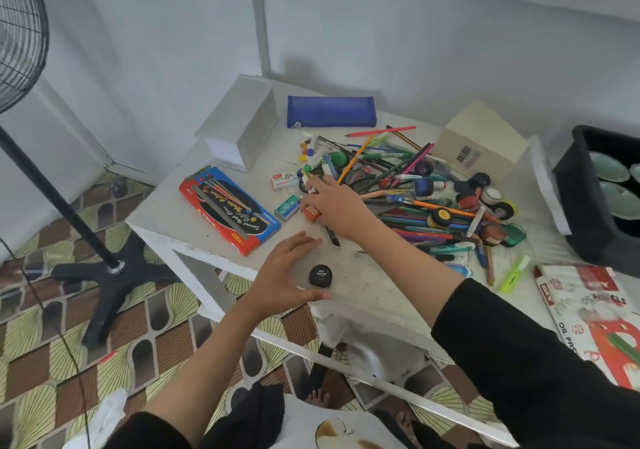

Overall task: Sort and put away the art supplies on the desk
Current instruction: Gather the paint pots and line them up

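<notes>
A heap of pens, pencils, markers and small paint jars covers the middle of the white desk. My right hand reaches over the heap's left edge, palm down, covering a red item and small white pieces. Its fingers are bent down, and whether they hold anything is hidden. My left hand hovers open near the front edge. Its fingers and thumb are spread around a black poster-paint jar without clearly touching it.
A red-and-blue coloured pencil box, a grey box, a blue pencil case and a cream box lie on the desk. An oil pastels box and a black bin are at the right. A fan stand is on the floor at the left.
</notes>
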Demonstrator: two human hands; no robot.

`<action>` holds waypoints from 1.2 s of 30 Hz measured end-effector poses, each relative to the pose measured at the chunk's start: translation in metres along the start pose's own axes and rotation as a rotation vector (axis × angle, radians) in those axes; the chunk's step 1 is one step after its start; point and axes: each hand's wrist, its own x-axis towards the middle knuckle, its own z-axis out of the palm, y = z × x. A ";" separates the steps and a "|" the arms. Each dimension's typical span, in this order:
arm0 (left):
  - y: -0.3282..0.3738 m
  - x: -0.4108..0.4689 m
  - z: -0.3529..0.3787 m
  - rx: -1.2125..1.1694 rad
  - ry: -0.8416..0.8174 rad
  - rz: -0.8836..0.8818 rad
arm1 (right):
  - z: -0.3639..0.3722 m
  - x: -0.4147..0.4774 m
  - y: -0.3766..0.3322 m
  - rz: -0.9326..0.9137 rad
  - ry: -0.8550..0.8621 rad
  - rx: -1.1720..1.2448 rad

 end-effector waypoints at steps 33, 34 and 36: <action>0.012 0.000 -0.001 0.072 -0.051 -0.019 | 0.005 -0.072 -0.006 -0.069 -0.073 0.397; 0.011 0.000 -0.001 0.071 -0.055 -0.023 | 0.008 -0.072 -0.007 -0.068 -0.056 0.392; 0.007 0.001 0.000 0.075 -0.063 -0.031 | 0.011 -0.073 -0.008 -0.065 -0.024 0.390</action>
